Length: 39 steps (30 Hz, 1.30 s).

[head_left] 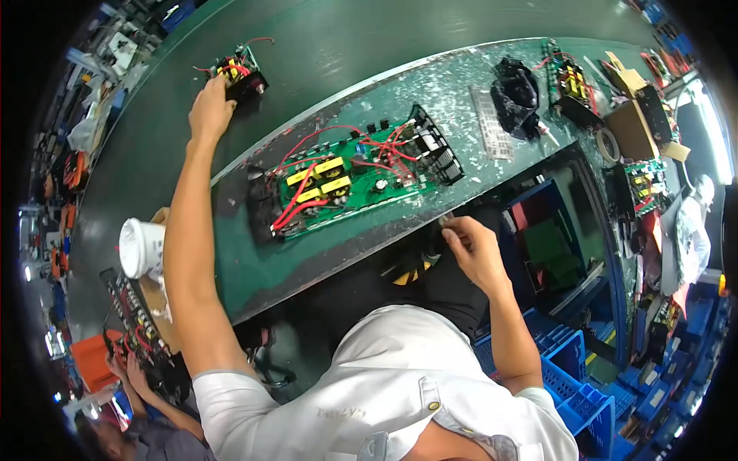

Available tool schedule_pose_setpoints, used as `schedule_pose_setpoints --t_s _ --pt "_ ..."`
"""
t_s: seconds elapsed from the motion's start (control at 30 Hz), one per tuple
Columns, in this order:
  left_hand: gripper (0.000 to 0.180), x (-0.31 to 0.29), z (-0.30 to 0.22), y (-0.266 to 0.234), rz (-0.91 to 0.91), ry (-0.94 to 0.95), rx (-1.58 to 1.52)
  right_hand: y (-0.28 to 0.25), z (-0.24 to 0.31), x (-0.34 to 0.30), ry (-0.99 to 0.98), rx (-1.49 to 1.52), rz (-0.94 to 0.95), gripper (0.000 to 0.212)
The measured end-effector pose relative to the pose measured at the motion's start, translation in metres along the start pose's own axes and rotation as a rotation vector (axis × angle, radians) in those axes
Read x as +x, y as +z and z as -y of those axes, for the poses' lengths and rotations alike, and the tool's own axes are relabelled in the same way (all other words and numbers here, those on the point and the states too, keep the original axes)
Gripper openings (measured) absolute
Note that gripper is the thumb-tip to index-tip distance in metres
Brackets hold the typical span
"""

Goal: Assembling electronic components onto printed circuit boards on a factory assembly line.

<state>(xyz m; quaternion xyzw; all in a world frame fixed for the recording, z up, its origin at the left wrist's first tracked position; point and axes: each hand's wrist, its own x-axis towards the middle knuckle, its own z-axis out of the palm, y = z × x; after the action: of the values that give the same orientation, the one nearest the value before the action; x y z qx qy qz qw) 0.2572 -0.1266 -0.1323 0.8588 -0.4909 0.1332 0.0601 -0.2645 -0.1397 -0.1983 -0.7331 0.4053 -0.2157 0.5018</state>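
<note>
My left arm reaches far forward, and my left hand (pixel 211 109) has its fingers closed on a small circuit board assembly (pixel 247 83) with red wires and a black end plate. That assembly is on the green belt. Close in front of me lies a larger circuit board (pixel 361 173) with yellow-wrapped transformers, red wires and black end plates. My right hand (pixel 475 252) is by the bench's near edge, to the right of the larger board. Its thumb and forefinger are pinched together at a small thing too tiny to make out.
A black plastic bag (pixel 515 98) lies on the scuffed bench (pixel 453 84), beside a perforated strip (pixel 490 123). More board assemblies (pixel 573 81) and a tape roll (pixel 607 144) are at right. A white bucket (pixel 137 247) stands left. Blue crates (pixel 569 376) sit low right. Another person works lower left.
</note>
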Motion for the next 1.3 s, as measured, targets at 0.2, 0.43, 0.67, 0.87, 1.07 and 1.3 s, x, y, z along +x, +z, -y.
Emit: schedule_pose_setpoints --t_s 0.2,0.43,0.67,0.87,1.07,1.3 --pt "0.029 -0.148 0.015 -0.084 -0.171 0.230 -0.123 0.023 -0.027 -0.011 -0.037 -0.001 0.187 0.015" --pt "0.026 -0.335 -0.006 -0.124 -0.078 0.084 -0.164 0.054 -0.007 -0.009 -0.220 -0.007 0.529 0.015" --pt "0.038 -0.363 -0.014 -0.136 0.194 -0.086 -0.189 0.092 0.002 -0.020 -0.439 -0.088 0.672 0.017" --pt "0.034 -0.255 -0.027 -0.172 -0.601 -0.177 -1.904 0.137 0.064 -0.019 -0.172 0.876 1.134 0.061" --pt "0.017 -0.110 -0.100 -0.123 -0.244 0.004 -2.858 0.168 0.079 -0.014 -0.105 1.307 0.900 0.070" --pt "0.021 -0.036 -0.096 -0.137 -0.324 0.207 -2.729 0.168 0.049 -0.073 0.734 1.566 1.164 0.066"
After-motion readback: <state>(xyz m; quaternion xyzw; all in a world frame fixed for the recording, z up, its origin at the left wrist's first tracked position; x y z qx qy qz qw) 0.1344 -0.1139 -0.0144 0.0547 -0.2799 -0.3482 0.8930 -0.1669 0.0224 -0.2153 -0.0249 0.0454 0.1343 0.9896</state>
